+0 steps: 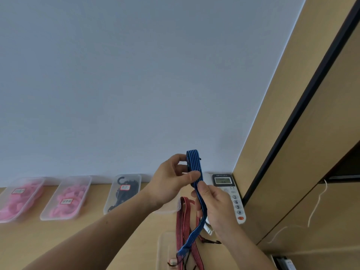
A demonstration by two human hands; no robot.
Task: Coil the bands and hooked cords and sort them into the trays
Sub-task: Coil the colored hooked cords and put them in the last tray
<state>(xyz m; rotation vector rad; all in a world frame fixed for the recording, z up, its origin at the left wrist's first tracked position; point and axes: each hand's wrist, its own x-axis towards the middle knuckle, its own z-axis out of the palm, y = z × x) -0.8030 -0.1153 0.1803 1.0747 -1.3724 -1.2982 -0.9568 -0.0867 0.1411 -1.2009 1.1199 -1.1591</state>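
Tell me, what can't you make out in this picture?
All in the head view:
- The labels on the trays: too small and blurred to read.
- The clear tray: mostly behind the left hand, contents unseen.
- The red cord: runs off the bottom edge.
- The phone: keypad partly behind the right hand and the blue cord.

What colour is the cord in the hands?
Blue with thin dark stripes, head view.

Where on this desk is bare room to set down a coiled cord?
Free: the desk's bare wood before the pink-band trays and black-cord tray, left of the red cord. Crowded: the right end, with that cord, telephone, front tray, left hand and right hand on the blue cord.
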